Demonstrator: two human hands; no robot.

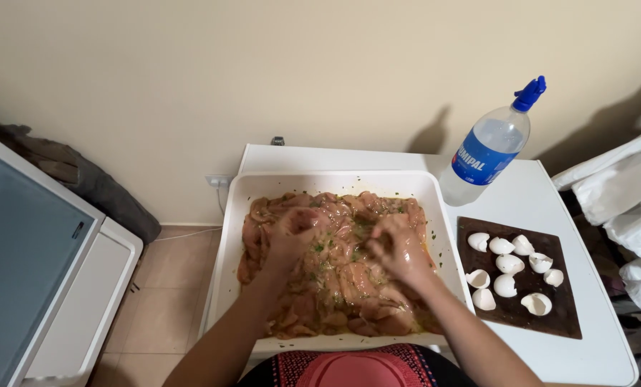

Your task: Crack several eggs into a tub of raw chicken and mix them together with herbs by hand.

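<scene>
White table [593,358] — white tub [229,236], brown board [568,324], plastic bottle [487,154]

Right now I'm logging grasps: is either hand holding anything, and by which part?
Both the left hand and right hand are down in the marinated meat pieces; whether either closes a grip on a piece cannot be told.

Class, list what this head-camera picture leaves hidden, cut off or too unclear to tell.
- Head view: fingertips of left hand and right hand are buried in the meat pieces.
- White tray floor: covered by meat.
- Near tray rim: hidden by the person's body.
- Eggshells: insides too small to judge.
- Grey appliance: cut off by the left edge.
</scene>
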